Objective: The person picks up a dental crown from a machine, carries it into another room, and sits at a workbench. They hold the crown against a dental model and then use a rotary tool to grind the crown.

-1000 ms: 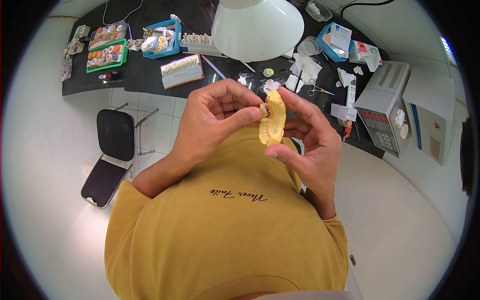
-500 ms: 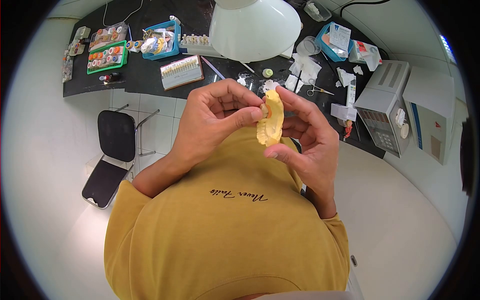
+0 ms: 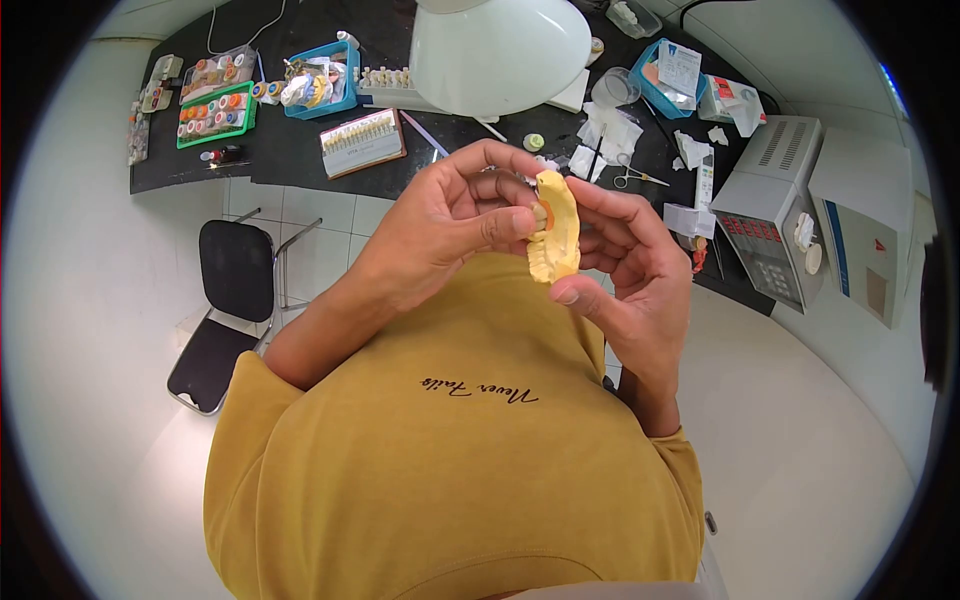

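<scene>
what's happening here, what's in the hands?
A person in a yellow shirt holds a yellow dental cast up in front of the chest with both hands. The right hand grips the cast from the side, teeth pointing down. The left hand pinches a small piece against the cast's upper edge with thumb and fingers. Behind, the dark workbench carries a white lamp, a tooth shade guide, trays of small parts and scissors.

Both hands are raised together in front of the chest, forearms bent inward. The left hand is curled, its thumb and fingertips pinched toward the right. The right hand is cupped beside it, fingers closed in a grip, thumb extended below.
</scene>
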A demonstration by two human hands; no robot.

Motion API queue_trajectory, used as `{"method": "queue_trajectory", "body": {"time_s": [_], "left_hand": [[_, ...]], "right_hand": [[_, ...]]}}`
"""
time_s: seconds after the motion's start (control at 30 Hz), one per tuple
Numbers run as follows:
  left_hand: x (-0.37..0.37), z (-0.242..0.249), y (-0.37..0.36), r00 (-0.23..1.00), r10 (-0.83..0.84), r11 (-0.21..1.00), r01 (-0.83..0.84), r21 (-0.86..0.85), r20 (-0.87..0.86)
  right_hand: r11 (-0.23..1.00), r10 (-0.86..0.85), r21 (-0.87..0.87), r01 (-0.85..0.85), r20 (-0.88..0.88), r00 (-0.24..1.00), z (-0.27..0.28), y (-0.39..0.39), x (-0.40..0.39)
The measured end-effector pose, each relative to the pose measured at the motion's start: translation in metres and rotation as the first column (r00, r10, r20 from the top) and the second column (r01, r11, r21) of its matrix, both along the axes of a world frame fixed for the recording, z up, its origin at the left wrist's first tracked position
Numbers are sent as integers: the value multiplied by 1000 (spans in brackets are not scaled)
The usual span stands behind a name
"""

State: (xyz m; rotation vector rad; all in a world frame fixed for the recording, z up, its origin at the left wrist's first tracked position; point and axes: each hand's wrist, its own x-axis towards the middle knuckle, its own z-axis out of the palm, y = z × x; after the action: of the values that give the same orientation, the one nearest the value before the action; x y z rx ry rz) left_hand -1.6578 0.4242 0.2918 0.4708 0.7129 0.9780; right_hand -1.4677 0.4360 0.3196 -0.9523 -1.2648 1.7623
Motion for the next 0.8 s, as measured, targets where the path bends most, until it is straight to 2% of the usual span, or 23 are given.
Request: {"method": "queue_trajectory", "body": {"time_s": [0.03, 0.1, 0.17, 0.27, 0.33, 0.4, 0.43, 0.5, 0.6, 0.8], "left_hand": [[4, 1, 1, 1000, 4, 1000, -3, 21, -26], [9, 0, 3, 999, -14, 999, 15, 35, -33], [16, -1, 4, 999, -31, 998, 33, 49, -39], [30, -5, 7, 1000, 25, 996, -24, 88, -7], [40, -9, 13, 999, 34, 981, -38, 190, 27], [51, -13, 16, 998, 21, 981, -32, 191, 60], [55, -15, 18, 996, 12, 979, -31, 202, 93], [64, -17, 22, 995, 3, 983, -20, 180, 98], [76, -19, 27, 993, -17, 988, -1, 154, 114], [104, -28, 35, 990, 2, 993, -19, 121, 141]], "right_hand": [[1000, -7, -1, 7, -2, 1000, 1, 1, 3], [990, -37, 137, 21, 121, 992, 3, 2, 10], [988, -76, 143, 64, 80, 994, 5, 2, 13], [975, -142, 176, 133, 37, 989, 4, 2, 20], [967, -173, 197, 163, 35, 984, 2, 3, 26], [896, -227, 416, 153, 134, 965, 2, 5, 34], [898, -229, 411, 155, 135, 964, 2, 6, 38], [826, -290, 544, 145, 189, 938, 2, 8, 44], [823, -300, 559, 104, 272, 915, 1, 10, 58], [807, -321, 582, 100, 290, 901, -8, 19, 80]]}}
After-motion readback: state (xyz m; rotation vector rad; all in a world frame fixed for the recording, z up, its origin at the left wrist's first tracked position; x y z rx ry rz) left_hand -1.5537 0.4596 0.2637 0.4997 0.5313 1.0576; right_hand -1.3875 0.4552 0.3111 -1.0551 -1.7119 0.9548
